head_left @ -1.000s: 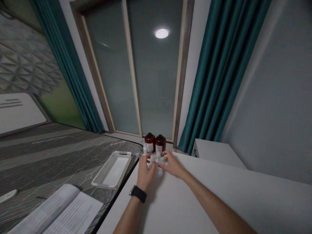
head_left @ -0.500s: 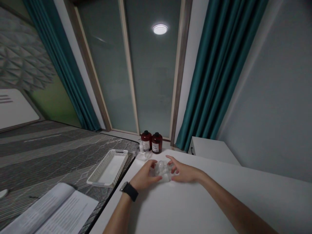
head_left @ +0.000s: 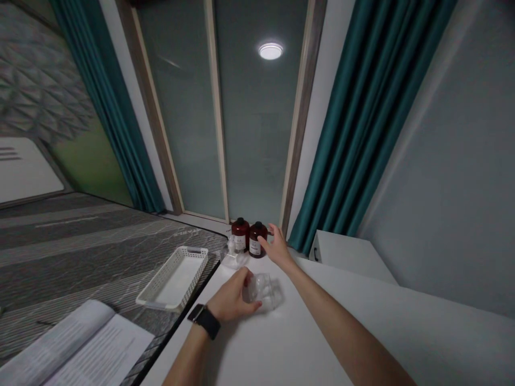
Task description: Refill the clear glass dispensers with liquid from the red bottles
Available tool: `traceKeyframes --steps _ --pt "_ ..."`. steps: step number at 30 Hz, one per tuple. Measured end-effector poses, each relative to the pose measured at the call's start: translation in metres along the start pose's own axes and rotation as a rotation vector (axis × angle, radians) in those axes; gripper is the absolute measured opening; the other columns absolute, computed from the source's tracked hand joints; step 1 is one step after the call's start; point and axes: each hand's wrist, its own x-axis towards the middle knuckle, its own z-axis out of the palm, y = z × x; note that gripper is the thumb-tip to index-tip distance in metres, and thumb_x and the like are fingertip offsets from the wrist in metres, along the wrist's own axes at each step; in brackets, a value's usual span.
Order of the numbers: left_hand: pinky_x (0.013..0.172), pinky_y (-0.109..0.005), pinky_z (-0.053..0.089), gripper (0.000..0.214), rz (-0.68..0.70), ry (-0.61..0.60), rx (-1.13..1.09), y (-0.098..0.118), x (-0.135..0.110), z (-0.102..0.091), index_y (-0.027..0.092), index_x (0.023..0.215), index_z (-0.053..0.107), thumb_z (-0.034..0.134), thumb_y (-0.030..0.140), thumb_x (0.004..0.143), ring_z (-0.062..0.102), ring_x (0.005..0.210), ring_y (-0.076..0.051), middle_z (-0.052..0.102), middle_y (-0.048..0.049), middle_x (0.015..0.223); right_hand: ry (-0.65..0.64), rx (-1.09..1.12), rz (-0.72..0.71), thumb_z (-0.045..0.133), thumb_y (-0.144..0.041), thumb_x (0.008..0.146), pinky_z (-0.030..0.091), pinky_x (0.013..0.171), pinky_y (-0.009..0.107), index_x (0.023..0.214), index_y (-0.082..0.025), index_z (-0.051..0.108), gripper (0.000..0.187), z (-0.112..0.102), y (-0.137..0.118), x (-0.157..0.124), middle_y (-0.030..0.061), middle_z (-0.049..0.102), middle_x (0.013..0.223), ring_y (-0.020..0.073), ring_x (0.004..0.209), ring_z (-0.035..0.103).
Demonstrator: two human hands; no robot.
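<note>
My left hand point(head_left: 231, 300), with a black watch on its wrist, rests on the white table point(head_left: 306, 332) and curls round a clear plastic pack of small bottles point(head_left: 263, 289). My right hand point(head_left: 276, 247) reaches to the table's far edge with fingers apart, right beside the nearer of two dark red bottles point(head_left: 256, 240); whether it touches the bottle I cannot tell. The other dark red bottle point(head_left: 240, 235) stands just left of it. A small clear bottle point(head_left: 231, 247) stands in front of them.
A white perforated basket point(head_left: 174, 272) lies on the grey striped bed point(head_left: 80, 252) left of the table. An open booklet point(head_left: 80, 348) lies nearer me. Teal curtains point(head_left: 362, 123) flank a frosted window, and a low white cabinet point(head_left: 346, 252) stands behind the table.
My right hand let go of the clear pack and moved away to the dark red bottles. My left hand stays on the pack, which was drawn nearer earlier.
</note>
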Motion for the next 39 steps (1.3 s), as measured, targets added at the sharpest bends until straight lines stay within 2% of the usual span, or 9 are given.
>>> traceKeyframes --steps 5,11,18,25,32,39 --pt "0.070 -0.029 0.041 0.038 -0.017 -0.013 0.002 0.003 0.000 -0.001 0.021 0.088 0.044 0.073 0.029 0.065 0.048 0.078 -0.018 0.054 -0.0009 0.088 -0.014 0.011 -0.025 0.064 -0.040 0.081 0.035 0.112 0.048 0.136 -0.019 0.046 0.061 0.016 -0.001 0.014 0.0151 0.053 0.136 0.0290 0.129 0.048" --pt "0.068 -0.028 0.040 0.039 -0.016 -0.004 0.013 0.000 0.000 0.000 0.021 0.087 0.043 0.074 0.028 0.064 0.047 0.077 -0.018 0.053 0.0001 0.086 -0.092 0.056 -0.023 0.062 -0.040 0.082 0.041 0.107 0.045 0.130 -0.025 0.052 0.051 0.018 0.004 0.016 0.0090 0.060 0.131 0.0258 0.122 0.056" --pt "0.069 -0.028 0.042 0.038 0.018 0.033 -0.024 -0.002 -0.001 0.002 0.021 0.088 0.047 0.075 0.028 0.063 0.049 0.076 -0.017 0.054 0.0006 0.085 -0.128 0.108 -0.026 0.064 -0.038 0.080 0.043 0.105 0.044 0.126 -0.023 0.054 0.049 0.010 0.005 0.014 0.0085 0.062 0.125 0.0252 0.117 0.058" --pt "0.072 -0.030 0.044 0.035 0.025 0.017 -0.045 0.000 0.000 0.001 0.020 0.090 0.048 0.073 0.027 0.065 0.050 0.078 -0.018 0.054 -0.0001 0.087 -0.163 0.165 -0.013 0.064 -0.038 0.081 0.046 0.101 0.042 0.125 -0.023 0.053 0.047 -0.019 0.004 -0.014 0.0075 0.064 0.122 0.0245 0.116 0.059" --pt "0.077 -0.030 0.046 0.034 0.055 -0.083 -0.130 0.005 0.000 0.006 0.019 0.096 0.051 0.068 0.027 0.067 0.051 0.083 -0.019 0.055 -0.0008 0.090 -0.150 0.221 0.054 0.060 -0.041 0.085 0.048 0.100 0.041 0.129 -0.025 0.049 0.048 -0.061 0.002 -0.060 0.0057 0.066 0.121 0.0239 0.115 0.061" --pt "0.081 -0.032 0.046 0.035 0.093 -0.159 -0.155 0.016 -0.001 0.007 0.019 0.101 0.052 0.065 0.028 0.069 0.053 0.087 -0.020 0.057 -0.0023 0.094 -0.122 0.270 0.086 0.060 -0.043 0.085 0.048 0.102 0.041 0.128 -0.026 0.046 0.048 -0.098 -0.012 -0.109 0.0065 0.065 0.122 0.0239 0.114 0.063"
